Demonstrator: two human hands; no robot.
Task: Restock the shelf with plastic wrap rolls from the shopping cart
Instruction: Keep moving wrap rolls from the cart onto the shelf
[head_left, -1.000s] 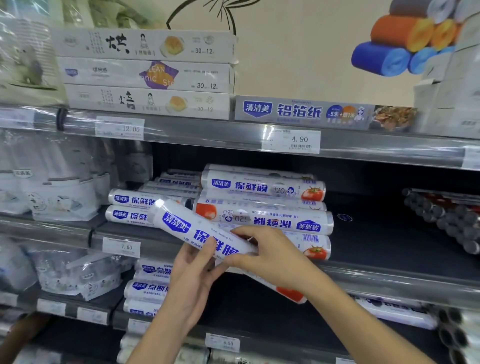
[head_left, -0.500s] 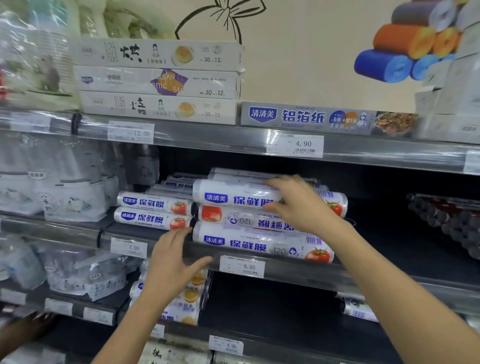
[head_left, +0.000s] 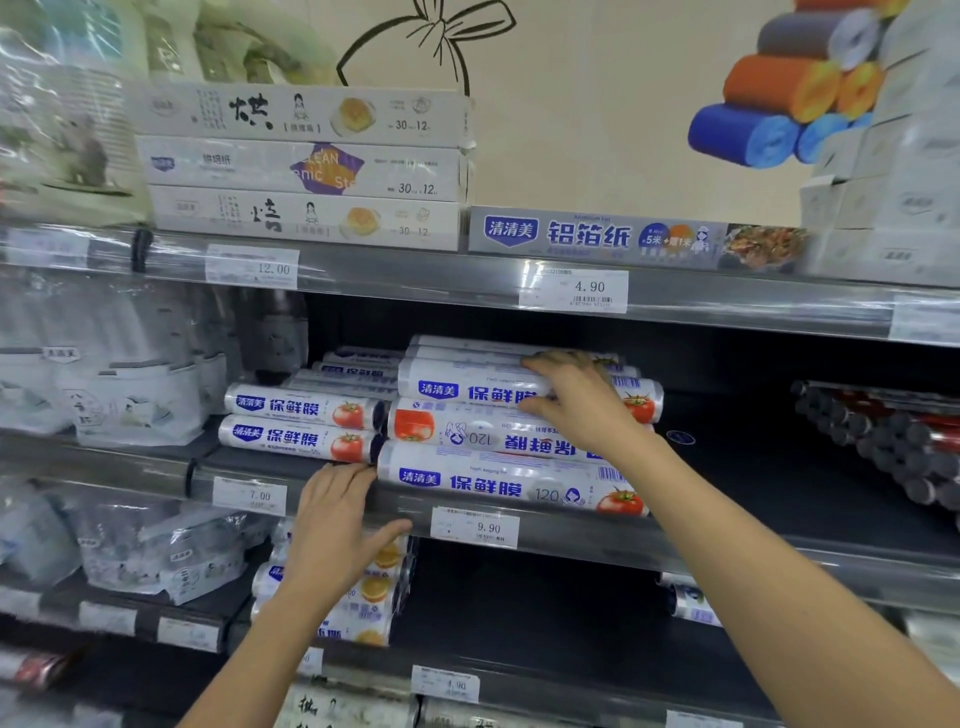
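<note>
Three long plastic wrap rolls lie stacked at the front of the middle shelf (head_left: 571, 538). My right hand (head_left: 576, 400) holds the top roll (head_left: 467, 387), fingers over it and thumb at its front. Under it lie an upside-down roll (head_left: 467, 434) and the bottom roll (head_left: 493, 483). My left hand (head_left: 332, 514) is open, its fingertips touching the shelf lip by the bottom roll's left end. Shorter wrap rolls (head_left: 296, 408) are stacked just to the left. No shopping cart is in view.
Flat boxes (head_left: 306, 171) and a foil box (head_left: 597, 234) sit on the upper shelf. Dark rolls (head_left: 883, 436) lie at the right of the middle shelf, with bare shelf between them and the stack. Bagged goods (head_left: 130, 395) fill the left. Orange-print rolls (head_left: 374, 587) lie on the shelf below.
A second ago both hands held a roll in front of the shelf. That roll now lies on top of the stack; my left hand has let go and dropped to the shelf lip.
</note>
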